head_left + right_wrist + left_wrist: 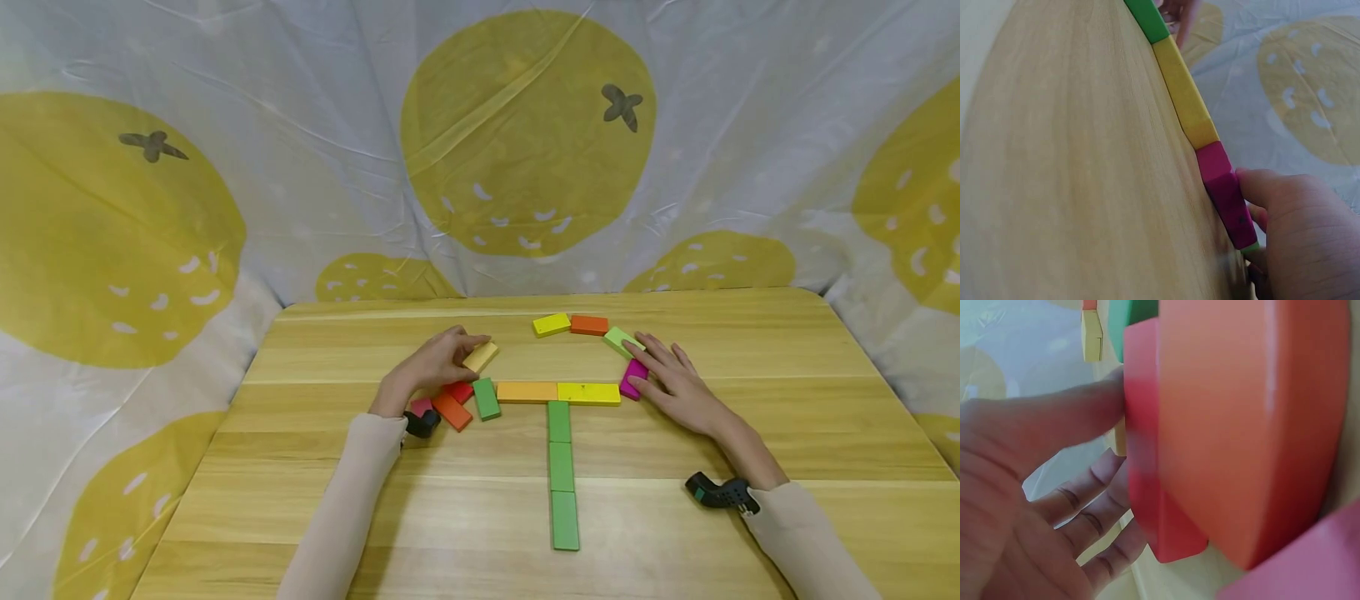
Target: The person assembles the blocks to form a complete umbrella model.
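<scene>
My left hand [442,360] pinches a pale yellow block [481,357] between thumb and fingers, over the tabletop. In the left wrist view this block is mostly hidden behind a red block [1142,444]. Just below it in the head view lies a green block [487,399]. On the other side, my right hand [678,385] rests with fairly straight fingers, index on a light green block [619,340] and thumb against a magenta block [632,380]. The right wrist view shows the thumb touching the magenta block's [1225,187] side.
An orange-yellow block [527,392] and a yellow block [588,394] form a row, with several green blocks [561,467] in a column beneath. Another yellow block [551,324] and an orange-red block [589,325] lie at the back. An orange block [452,412] sits beneath my left wrist.
</scene>
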A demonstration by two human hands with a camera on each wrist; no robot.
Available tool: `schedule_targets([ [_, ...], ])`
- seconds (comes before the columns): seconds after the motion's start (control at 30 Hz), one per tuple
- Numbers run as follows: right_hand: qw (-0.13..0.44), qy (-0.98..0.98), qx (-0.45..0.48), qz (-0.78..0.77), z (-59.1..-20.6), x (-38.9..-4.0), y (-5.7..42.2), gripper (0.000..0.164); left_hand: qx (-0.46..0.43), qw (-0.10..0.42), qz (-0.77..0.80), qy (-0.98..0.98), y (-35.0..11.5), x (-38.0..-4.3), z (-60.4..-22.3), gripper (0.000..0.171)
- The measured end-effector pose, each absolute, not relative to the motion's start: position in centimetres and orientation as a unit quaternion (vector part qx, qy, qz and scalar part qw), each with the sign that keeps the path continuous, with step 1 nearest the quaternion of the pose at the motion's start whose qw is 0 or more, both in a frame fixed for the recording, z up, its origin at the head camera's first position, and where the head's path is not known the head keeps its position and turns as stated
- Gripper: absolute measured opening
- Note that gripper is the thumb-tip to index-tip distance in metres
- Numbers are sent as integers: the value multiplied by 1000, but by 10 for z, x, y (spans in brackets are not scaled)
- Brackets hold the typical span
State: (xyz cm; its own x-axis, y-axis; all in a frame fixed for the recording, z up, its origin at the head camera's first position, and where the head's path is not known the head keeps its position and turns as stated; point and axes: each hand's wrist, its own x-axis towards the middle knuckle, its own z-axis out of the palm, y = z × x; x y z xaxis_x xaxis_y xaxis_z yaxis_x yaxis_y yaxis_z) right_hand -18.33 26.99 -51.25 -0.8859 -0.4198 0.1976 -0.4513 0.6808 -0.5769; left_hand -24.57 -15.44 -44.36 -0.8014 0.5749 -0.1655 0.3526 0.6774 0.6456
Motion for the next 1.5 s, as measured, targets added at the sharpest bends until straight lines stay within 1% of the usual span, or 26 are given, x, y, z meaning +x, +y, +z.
schedule_targets([
  [0.27,27,-916,238,323,-512,-183,270,60,276,174,302,896,-151,-253,-444,59],
  [0.47,28,-916,238,323,-513,-183,271,60,286,166,295,896,-150,-257,-445,58],
  [0.83,30,-916,238,321,-512,-184,271,59,284,193,318,884,-148,-266,-443,60],
  [1.1,29,-915,239,322,-514,-184,272,60,267,221,362,865,-128,-280,-445,60],
  [1.3,29,-916,238,321,-515,-185,271,60,273,212,352,870,-116,-285,-445,59],
  [1.5,28,-916,238,323,-515,-185,271,60,271,219,349,870,-109,-291,-445,60],
])
